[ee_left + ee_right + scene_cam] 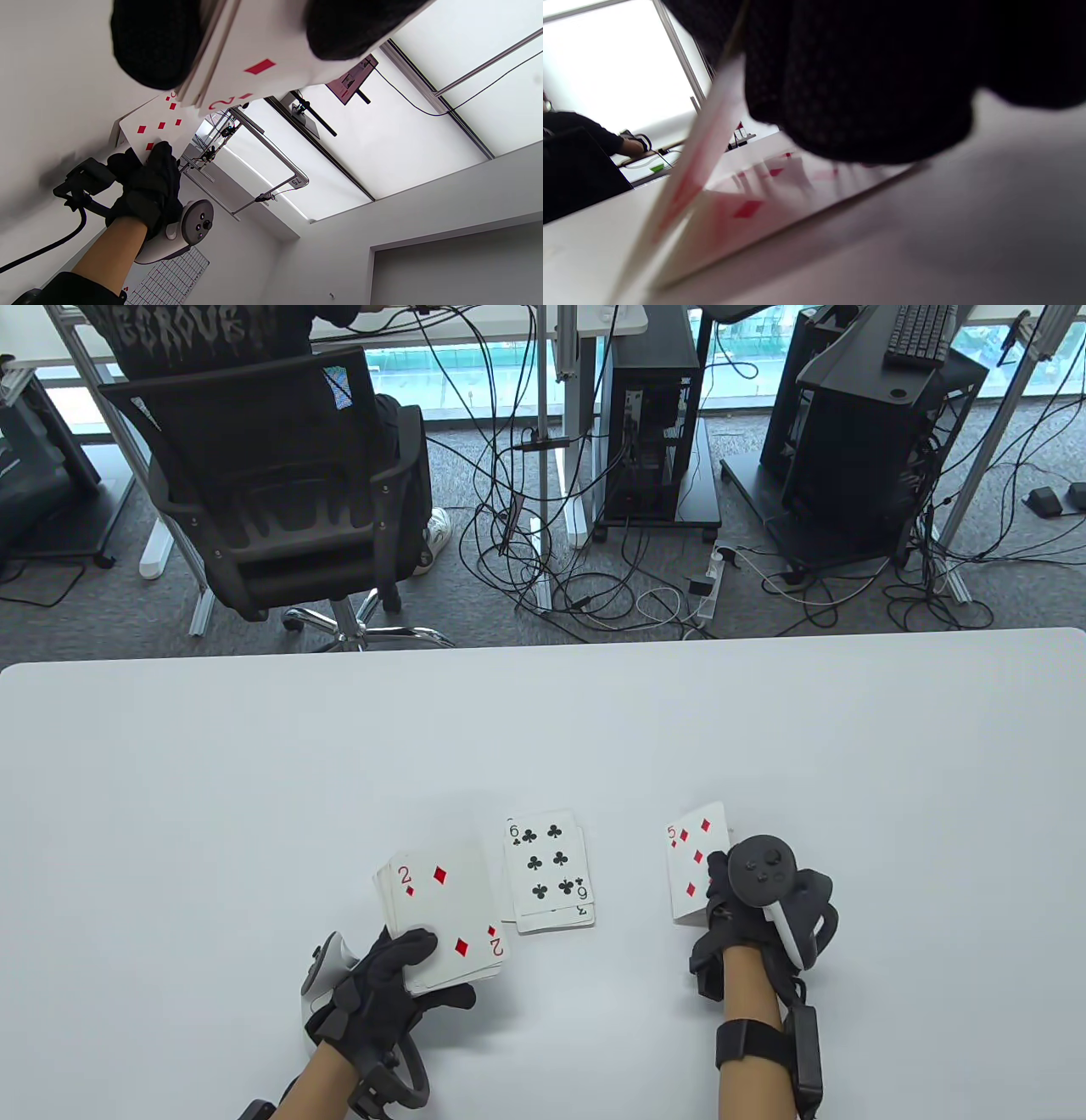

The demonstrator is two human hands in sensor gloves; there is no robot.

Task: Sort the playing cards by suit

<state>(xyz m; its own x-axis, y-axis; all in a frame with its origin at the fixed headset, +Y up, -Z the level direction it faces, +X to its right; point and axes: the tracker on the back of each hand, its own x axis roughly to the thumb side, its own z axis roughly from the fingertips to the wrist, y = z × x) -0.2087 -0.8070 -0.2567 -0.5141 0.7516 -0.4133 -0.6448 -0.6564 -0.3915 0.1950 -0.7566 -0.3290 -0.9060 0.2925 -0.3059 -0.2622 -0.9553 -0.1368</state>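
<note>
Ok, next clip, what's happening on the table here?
A person in sensor gloves is sorting playing cards by suit. The left hand holds the deck face up, with the two of diamonds on top. The right hand is on a five of diamonds at the table's right; that card looks tilted above another red card. A clubs pile, six on top, lies between the hands on the white table.
</note>
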